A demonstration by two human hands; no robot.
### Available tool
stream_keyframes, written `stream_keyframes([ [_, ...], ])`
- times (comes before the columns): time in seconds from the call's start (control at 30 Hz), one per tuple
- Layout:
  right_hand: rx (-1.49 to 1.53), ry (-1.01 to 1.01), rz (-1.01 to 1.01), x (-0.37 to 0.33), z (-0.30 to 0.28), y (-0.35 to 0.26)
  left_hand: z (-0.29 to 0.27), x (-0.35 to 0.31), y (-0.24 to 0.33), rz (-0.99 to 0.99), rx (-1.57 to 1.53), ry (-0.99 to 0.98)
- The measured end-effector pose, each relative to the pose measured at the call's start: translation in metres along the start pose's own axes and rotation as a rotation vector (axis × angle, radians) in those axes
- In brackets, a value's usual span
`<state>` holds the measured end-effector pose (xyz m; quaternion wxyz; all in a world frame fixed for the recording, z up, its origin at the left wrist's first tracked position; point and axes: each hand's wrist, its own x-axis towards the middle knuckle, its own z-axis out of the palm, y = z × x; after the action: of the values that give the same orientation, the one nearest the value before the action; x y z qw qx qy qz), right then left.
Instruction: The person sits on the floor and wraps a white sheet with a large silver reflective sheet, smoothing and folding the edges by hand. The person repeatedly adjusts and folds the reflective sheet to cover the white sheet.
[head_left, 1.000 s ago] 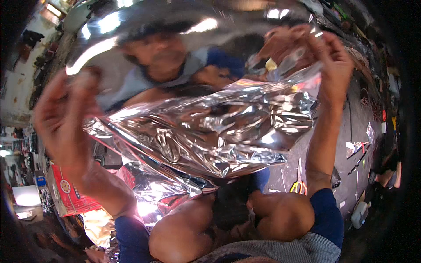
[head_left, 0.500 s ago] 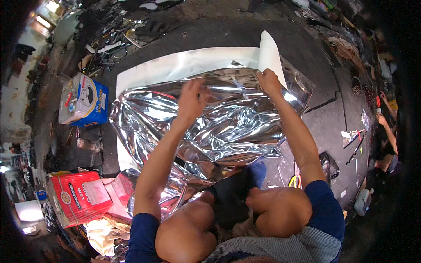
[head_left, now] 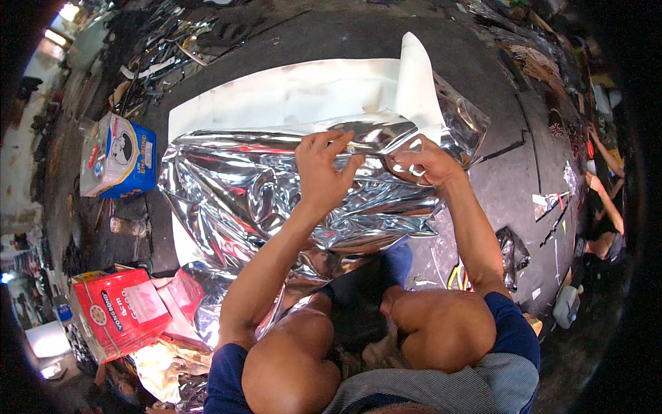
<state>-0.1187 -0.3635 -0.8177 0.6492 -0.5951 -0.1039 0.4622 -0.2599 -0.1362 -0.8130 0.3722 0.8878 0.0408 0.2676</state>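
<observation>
A large, crumpled silver foil sheet [head_left: 276,186] lies over a white sheet [head_left: 289,86] on the dark floor in front of my knees. The white sheet shows as a band along the far side, and its far right corner curls up in a roll [head_left: 417,90]. My left hand [head_left: 325,167] rests at the foil's far edge, fingers stretched and thumb apart. Close to its right, my right hand [head_left: 431,164] pinches the foil near the base of the roll. The foil bulges between the two hands.
A blue and white tin [head_left: 124,155] stands at the left, with a small jar [head_left: 129,226] nearer me. A red box [head_left: 117,314] sits at the lower left. Yellow-handled scissors [head_left: 456,277] lie by my right knee. Another person's arms [head_left: 607,200] show at the far right.
My right hand has come down from the roll's base and now pinches the foil. My left hand has moved right, toward it. More of the white sheet shows at the far side.
</observation>
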Motion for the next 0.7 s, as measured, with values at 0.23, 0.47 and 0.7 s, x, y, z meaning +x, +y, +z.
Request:
stream_keyframes([
  [0.23,0.437,-0.076,0.182,0.013,0.018,-0.012,-0.009,-0.017,0.003,-0.111,-0.107,-0.056],
  [0.47,-0.087,0.117,0.051,0.014,0.039,-0.029,-0.025,-0.009,0.001,-0.071,-0.136,0.119],
  [0.7,0.018,0.220,-0.146,0.020,0.052,-0.041,-0.027,-0.006,0.009,0.003,-0.109,0.284],
])
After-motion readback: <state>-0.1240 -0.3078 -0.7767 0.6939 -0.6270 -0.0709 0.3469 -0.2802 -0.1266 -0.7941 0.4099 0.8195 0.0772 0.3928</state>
